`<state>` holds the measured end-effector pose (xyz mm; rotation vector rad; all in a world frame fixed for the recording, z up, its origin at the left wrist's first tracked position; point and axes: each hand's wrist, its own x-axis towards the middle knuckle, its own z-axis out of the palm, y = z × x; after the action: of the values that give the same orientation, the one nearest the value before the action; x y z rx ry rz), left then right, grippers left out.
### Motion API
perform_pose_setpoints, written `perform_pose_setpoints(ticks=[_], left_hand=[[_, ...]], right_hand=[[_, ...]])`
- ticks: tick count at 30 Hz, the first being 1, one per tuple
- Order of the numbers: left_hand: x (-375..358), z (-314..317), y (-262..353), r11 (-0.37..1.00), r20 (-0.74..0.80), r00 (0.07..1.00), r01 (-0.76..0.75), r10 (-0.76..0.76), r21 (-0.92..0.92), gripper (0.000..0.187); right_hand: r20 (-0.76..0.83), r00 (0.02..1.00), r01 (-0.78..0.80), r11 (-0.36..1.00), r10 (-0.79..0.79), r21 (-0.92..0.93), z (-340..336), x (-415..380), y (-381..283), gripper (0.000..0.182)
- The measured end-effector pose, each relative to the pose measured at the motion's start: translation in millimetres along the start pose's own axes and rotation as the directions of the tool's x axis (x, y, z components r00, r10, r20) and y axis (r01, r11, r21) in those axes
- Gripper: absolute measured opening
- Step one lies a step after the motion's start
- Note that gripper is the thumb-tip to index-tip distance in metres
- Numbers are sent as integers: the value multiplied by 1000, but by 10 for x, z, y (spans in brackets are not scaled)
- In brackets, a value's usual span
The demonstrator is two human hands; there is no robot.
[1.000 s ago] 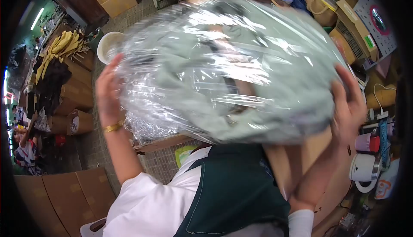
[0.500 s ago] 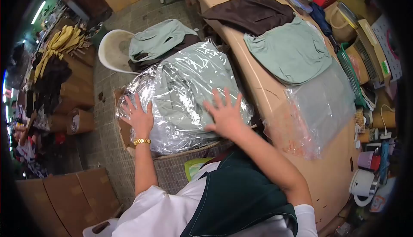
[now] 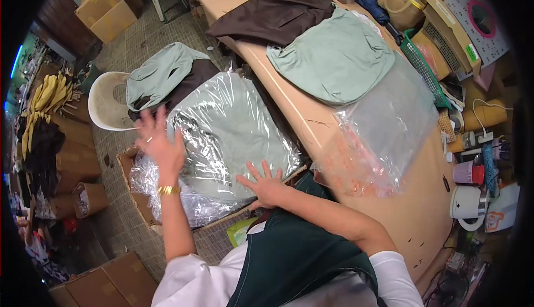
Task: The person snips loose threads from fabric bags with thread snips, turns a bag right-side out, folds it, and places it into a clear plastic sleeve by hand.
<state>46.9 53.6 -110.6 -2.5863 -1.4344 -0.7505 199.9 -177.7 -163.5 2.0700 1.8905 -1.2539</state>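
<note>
A clear plastic bag with folded light green cloth inside (image 3: 228, 134) lies on top of an open cardboard box (image 3: 133, 187). My left hand (image 3: 161, 143), slightly blurred, is over the bag's left edge with its fingers spread. A gold bracelet (image 3: 168, 189) is on that wrist. Fingers apart, my right hand (image 3: 266, 187) rests on the near edge of the bag. More crumpled plastic (image 3: 194, 204) shows beneath it in the box. Neither hand grips anything.
On the table (image 3: 400, 223) at the right lie a green cloth piece (image 3: 334, 56), a brown one (image 3: 272, 15) and flat clear bags (image 3: 389, 123). A white chair (image 3: 105, 101) holding green and brown cloth (image 3: 161, 76) stands beyond the box. Cartons (image 3: 105, 279) are at lower left.
The view has shifted, so the scene sits further left. My left hand has moved up toward the bag's far left side. The bag looks flatter, and more of the box's left part shows.
</note>
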Motion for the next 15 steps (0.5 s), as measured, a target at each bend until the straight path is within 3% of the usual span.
perform_pose_setpoints(ticks=[2, 3, 5, 6, 7, 8, 9, 11, 13, 15], left_hand=[[47, 735, 110, 994, 271, 957, -110, 100, 23, 72], [-16, 914, 130, 993, 270, 957, -118, 109, 15, 72], [62, 1156, 230, 999, 649, 760, 8, -31, 38, 64], [152, 1088, 357, 1000, 645, 764, -7, -10, 24, 64], [210, 847, 504, 998, 397, 917, -20, 45, -67, 57], [279, 593, 662, 987, 107, 992, -51, 68, -153, 50], [317, 374, 868, 936, -67, 990, -141, 126, -323, 38], [201, 439, 1201, 584, -36, 960, -199, 277, -787, 38], [43, 190, 1823, 298, 149, 888, 14, 435, -954, 38], [-132, 231, 2277, 321, 264, 874, 134, 407, -937, 36]], right_hand=[[70, 998, -7, 1000, 6, 13, 37, 19, 20, 101], [140, 990, -5, 1000, 2, 21, 38, 2, 37, 99], [111, 993, 32, 999, -36, 39, -109, -172, 5, 91], [97, 992, 80, 995, -86, 65, -212, -292, -44, 83], [-10, 970, 241, 964, -241, 110, -322, -502, -34, 67], [-30, 941, 332, 904, -337, 269, -543, -785, -77, 65], [-63, 901, 415, 811, -429, 411, -764, -1089, -124, 62], [-261, 811, 576, 638, -524, 511, -995, -1619, -88, 63], [-383, 824, 565, 639, -417, 521, -1083, -2090, 35, 59], [-523, 835, 469, 719, -171, 513, -1030, -2501, 165, 53]])
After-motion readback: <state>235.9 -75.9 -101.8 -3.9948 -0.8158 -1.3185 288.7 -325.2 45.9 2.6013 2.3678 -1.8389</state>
